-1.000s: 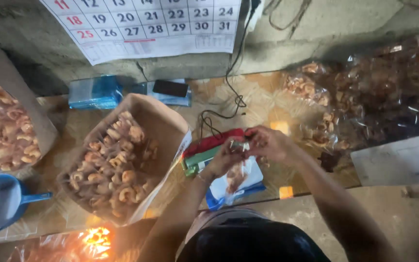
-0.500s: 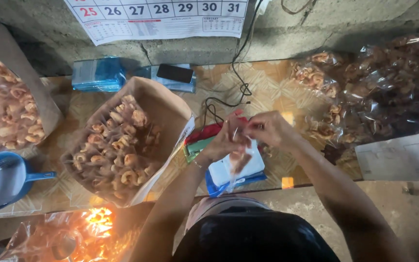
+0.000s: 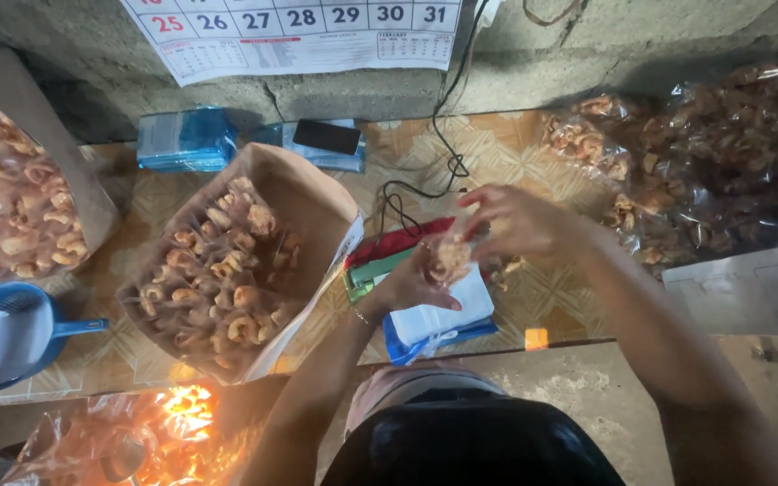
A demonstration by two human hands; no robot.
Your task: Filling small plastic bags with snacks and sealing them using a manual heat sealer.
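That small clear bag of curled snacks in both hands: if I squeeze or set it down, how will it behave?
The small clear bag, between left hand and right hand, looks thin and floppy, so it will probably slump. The puffed curls likely weigh little and may crush.

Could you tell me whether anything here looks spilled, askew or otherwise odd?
A few loose snack pieces lie spilled on the table below the right hand. Beside the left hand, the big paper sack sits tilted, mouth open.

Matt brown paper sack [image 3: 312, 193], glossy clear plastic bags [image 3: 722, 162], rough concrete wall [image 3: 587, 54]
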